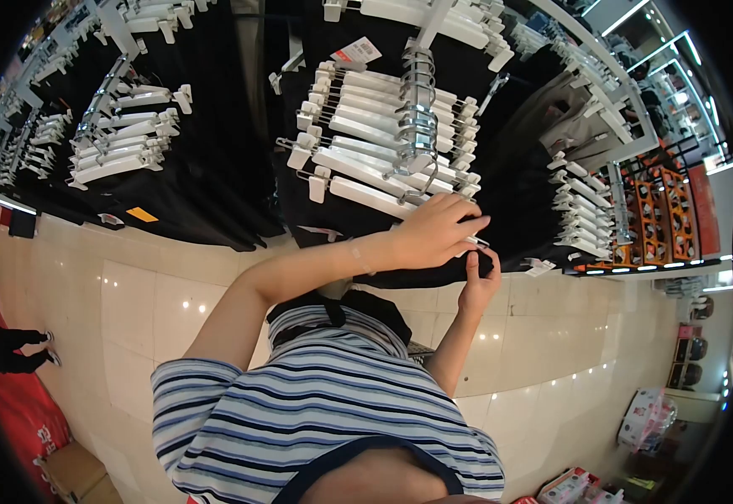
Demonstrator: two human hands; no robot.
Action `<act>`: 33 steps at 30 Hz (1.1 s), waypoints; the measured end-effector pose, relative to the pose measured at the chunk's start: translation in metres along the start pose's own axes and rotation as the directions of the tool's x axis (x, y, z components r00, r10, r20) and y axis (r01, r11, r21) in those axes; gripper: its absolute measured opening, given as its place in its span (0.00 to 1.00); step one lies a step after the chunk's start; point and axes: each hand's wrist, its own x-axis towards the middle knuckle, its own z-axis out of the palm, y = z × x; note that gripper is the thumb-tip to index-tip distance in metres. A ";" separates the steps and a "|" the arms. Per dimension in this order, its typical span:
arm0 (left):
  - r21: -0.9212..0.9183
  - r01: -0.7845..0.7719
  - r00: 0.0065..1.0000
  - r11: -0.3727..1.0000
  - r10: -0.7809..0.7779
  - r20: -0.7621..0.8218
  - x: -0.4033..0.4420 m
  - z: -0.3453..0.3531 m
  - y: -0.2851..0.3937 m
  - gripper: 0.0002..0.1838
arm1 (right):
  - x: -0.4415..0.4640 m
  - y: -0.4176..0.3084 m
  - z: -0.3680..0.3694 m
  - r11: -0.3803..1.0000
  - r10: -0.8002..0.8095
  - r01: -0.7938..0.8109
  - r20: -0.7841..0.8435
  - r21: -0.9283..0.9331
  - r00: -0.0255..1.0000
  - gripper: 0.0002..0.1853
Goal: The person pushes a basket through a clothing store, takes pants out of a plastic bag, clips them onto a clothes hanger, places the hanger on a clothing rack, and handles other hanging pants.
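My left hand (444,225) reaches across to the right end of the front white clip hanger (358,195); its fingers are bent around the clip there. Close below it, my right hand (480,281) has thumb and forefinger at the edge of the black garment (421,275) hanging from that hanger. The clip between my hands is mostly covered by my fingers. Behind it, several more white hangers (370,126) with black garments hang in a row, their metal hooks (417,105) stacked along one rail arm.
Racks of black clothes on white hangers stand left (127,155) and right (583,206). A white-and-red price tag (358,52) sits behind the front row. Orange display shelves (660,218) are farther right. A person in black (18,349) is at far left, near a cardboard box (76,470).
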 end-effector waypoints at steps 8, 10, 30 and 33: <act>0.156 0.687 0.602 0.710 -0.435 -0.670 -0.129 -0.081 -0.025 0.15 | 0.009 0.019 0.006 0.995 0.067 -0.067 -0.001 0.069 0.998 0.15; -0.062 0.704 0.531 0.707 -0.583 -0.615 -0.141 -0.085 -0.043 0.18 | 0.012 0.017 0.016 0.996 0.072 -0.069 -0.047 0.055 0.996 0.17; -0.463 0.644 0.500 0.609 -0.793 -0.348 -0.174 -0.113 -0.039 0.08 | -0.002 -0.099 0.210 0.736 -0.389 0.664 0.721 -0.131 0.574 0.15; -0.447 0.647 0.493 0.617 -0.787 -0.372 -0.174 -0.112 -0.037 0.07 | 0.001 -0.101 0.209 0.748 -0.366 0.653 0.748 -0.117 0.553 0.15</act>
